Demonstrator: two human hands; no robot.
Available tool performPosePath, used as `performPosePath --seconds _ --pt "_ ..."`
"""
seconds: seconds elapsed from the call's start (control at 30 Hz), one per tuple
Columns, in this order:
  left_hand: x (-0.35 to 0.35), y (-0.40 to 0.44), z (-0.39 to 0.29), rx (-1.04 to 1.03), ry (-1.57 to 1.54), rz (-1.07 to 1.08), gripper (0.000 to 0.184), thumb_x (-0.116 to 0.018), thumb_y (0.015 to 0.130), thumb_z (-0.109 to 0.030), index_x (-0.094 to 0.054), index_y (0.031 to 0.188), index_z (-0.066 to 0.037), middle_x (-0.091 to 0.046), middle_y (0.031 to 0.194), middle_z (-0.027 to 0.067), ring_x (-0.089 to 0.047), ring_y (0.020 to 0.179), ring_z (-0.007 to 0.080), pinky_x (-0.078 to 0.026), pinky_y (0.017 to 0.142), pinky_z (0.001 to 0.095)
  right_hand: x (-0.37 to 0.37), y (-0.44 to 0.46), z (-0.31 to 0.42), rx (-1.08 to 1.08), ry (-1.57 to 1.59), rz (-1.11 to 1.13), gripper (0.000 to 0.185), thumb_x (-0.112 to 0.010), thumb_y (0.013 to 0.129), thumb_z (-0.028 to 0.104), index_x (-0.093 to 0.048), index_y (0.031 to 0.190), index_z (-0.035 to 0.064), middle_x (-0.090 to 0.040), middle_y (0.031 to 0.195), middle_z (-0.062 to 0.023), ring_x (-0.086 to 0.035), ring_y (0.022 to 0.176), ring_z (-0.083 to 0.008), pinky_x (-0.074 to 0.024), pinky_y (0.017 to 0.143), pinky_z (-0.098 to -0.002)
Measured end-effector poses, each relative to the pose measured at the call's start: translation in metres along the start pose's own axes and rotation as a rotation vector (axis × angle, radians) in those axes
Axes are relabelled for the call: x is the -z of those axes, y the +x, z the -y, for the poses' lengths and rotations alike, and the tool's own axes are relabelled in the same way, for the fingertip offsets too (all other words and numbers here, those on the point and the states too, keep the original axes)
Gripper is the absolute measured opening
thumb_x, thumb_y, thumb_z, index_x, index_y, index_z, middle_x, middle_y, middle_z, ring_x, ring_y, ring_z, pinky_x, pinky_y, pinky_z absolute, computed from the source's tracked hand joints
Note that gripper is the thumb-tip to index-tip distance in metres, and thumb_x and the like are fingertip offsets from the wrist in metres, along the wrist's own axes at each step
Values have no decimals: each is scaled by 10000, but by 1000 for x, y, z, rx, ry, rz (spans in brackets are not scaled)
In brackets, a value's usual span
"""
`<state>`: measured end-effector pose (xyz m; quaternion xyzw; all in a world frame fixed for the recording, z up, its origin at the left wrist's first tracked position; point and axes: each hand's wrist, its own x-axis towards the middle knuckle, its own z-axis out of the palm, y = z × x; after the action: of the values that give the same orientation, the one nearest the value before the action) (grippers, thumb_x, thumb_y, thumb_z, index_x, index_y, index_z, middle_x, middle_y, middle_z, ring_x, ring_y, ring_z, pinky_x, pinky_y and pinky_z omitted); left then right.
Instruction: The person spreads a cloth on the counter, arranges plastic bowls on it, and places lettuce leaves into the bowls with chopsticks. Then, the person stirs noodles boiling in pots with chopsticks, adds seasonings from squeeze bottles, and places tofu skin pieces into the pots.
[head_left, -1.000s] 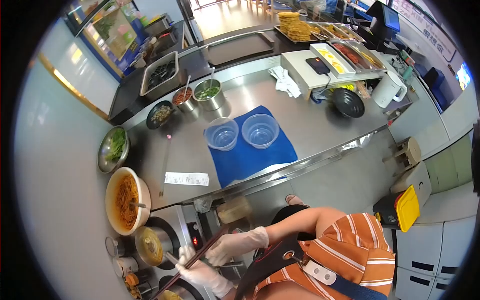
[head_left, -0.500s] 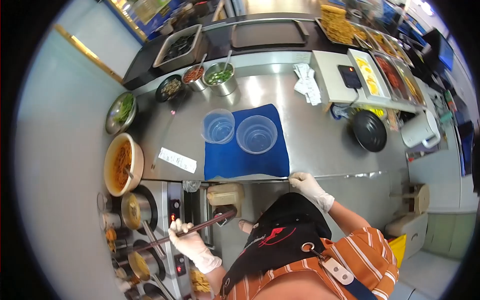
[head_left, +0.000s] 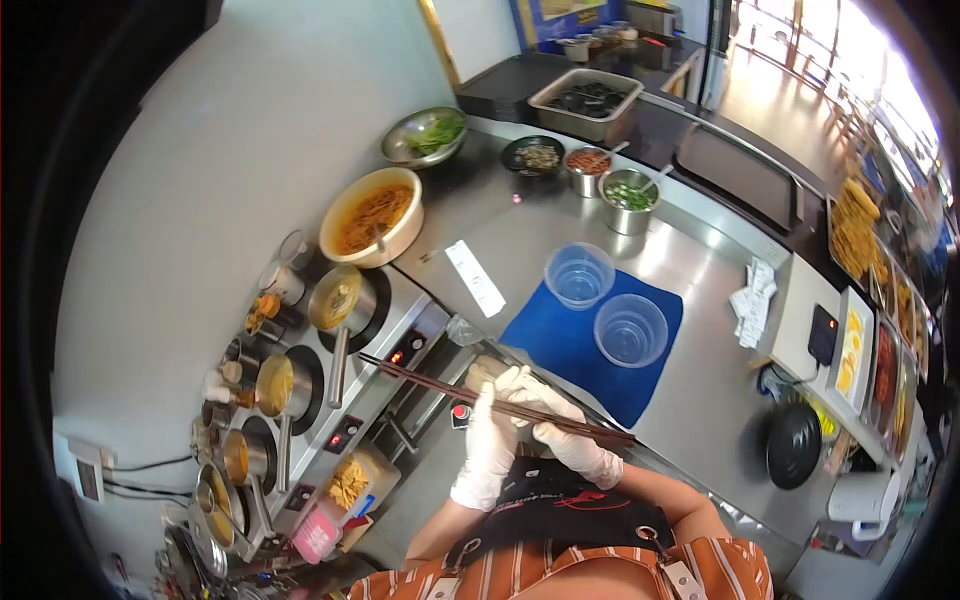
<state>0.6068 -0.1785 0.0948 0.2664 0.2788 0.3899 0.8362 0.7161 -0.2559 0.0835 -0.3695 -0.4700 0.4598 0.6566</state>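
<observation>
Both hands wear white gloves and meet in front of the black apron. My left hand [head_left: 492,436] has its fingers wrapped round long dark chopsticks [head_left: 440,385]. My right hand [head_left: 572,440] also closes on them, farther toward their thick end. The chopsticks slant from the stove's edge to the counter's front edge. Beyond the hands, a blue cloth [head_left: 535,318] lies on the steel counter, bearing two clear plastic bowls, one [head_left: 580,276] farther back and one [head_left: 631,331] nearer. A white paper slip [head_left: 475,279] lies left of the cloth.
On the left stove stand several pots, including one [head_left: 342,300] with its handle toward me. A noodle bowl [head_left: 403,232] stands at the counter's corner. Behind are seasoning containers [head_left: 629,215]. A black bowl [head_left: 793,446] and a white kettle [head_left: 862,500] are at the right.
The view has turned toward the stove. My right hand has come from the counter's edge to the chopsticks, closing on them beside my left hand. The chopsticks have been raised in front of the apron.
</observation>
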Motion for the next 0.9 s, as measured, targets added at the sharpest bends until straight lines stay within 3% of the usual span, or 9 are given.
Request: performPosePath --seconds 0.07,0.17,0.23,0.3,0.33,0.37,0.5,0.7,0.9 --pt "4 3 -4 26 -17 30 485 -422 993 -338 -482 1271 55 -573 1227 170 -537 1119 235 -400 983 351 -10 14 2 -37 134 -168 357 -568 853 -4 -564 1210 -21 -581 1158 -100 -557 1068 -196 -448 921 -291" --pt "14 13 -22 28 -44 44 485 -433 993 -331 -468 1284 56 -566 1239 166 -527 1142 225 -397 997 347 -23 38 -15 -55 92 -192 229 -542 860 -12 -634 1068 -38 -598 1109 -107 -559 1056 -191 -449 915 -288" --pt "33 22 -36 -9 -26 26 485 -429 997 -335 -463 1286 53 -573 1225 161 -531 1145 229 -395 1015 367 -36 56 -26 -64 155 -183 218 -503 899 -1 -615 1074 -65 -605 1087 -117 -572 1050 -205 -467 924 -303" --pt "50 28 -54 -38 83 70 471 -435 991 -358 -484 1293 0 -554 1254 157 -535 1141 249 -417 989 388 -45 81 -24 -235 511 -264 214 -463 942 30 -604 1036 -100 -594 1085 -125 -590 1031 -230 -484 945 -335" --pt "64 29 -66 -46 145 19 468 -466 981 -350 -496 1279 9 -573 1232 153 -552 1125 244 -429 972 380 -43 93 -33 -180 551 -244 191 -440 958 48 -604 993 -43 -568 1103 -152 -568 1062 -259 -494 942 -412" --pt "81 30 -80 -54 205 -28 465 -498 972 -343 -508 1266 17 -592 1210 150 -570 1109 239 -440 955 373 -46 108 -21 -252 479 -325 214 -437 977 97 -600 995 -42 -562 1112 -159 -556 1077 -266 -492 938 -406" --pt "144 32 -143 -150 448 -287 413 -529 962 -302 -570 1190 40 -649 1095 169 -634 996 228 -481 934 358 -19 158 -26 -4 430 -458 298 -460 992 215 -601 1002 -47 -556 1135 -167 -557 1083 -264 -502 925 -377" --pt "233 29 -215 -377 571 -616 302 -526 971 -235 -621 1106 18 -685 982 125 -652 880 178 -508 835 285 25 241 -28 166 208 -631 206 -504 933 46 -592 1074 -75 -564 1146 -150 -556 1095 -245 -474 968 -339" --pt "239 61 -236 -413 474 -664 270 -523 973 -224 -635 1051 9 -688 947 109 -652 843 166 -510 811 279 61 381 -27 272 -295 -607 203 -554 923 111 -657 986 -52 -656 1021 -100 -610 974 -192 -458 886 -266"
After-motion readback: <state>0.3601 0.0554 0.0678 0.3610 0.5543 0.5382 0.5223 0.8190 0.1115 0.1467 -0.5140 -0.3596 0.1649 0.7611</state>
